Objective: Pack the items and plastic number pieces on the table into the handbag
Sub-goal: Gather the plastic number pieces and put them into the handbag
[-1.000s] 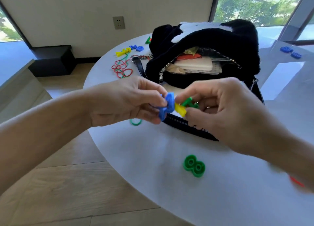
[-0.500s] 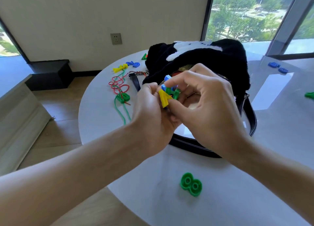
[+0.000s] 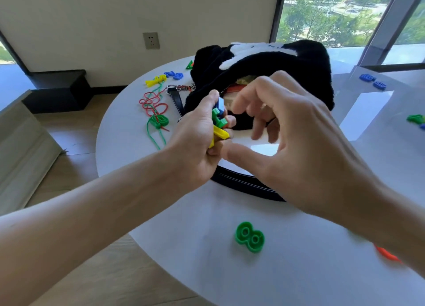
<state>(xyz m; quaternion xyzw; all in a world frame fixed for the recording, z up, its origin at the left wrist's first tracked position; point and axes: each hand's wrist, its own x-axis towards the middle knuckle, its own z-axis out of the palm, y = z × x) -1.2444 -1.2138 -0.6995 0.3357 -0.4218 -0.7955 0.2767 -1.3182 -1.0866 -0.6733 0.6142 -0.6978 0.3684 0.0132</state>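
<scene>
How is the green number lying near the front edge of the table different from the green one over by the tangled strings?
The green 8 lies alone on bare tabletop at the near edge; the far green number sits left of the handbag. The green 8 is free of anything, while the far green number is tangled in red and green strings. Both are green plastic and lie outside the bag.

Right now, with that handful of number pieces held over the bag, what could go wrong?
The left hand pinches several number pieces in one loose grip; one could slip out and miss the handbag. The right hand is open in front of the bag's mouth and may block the drop. The green 8 lies near the table edge.
</scene>
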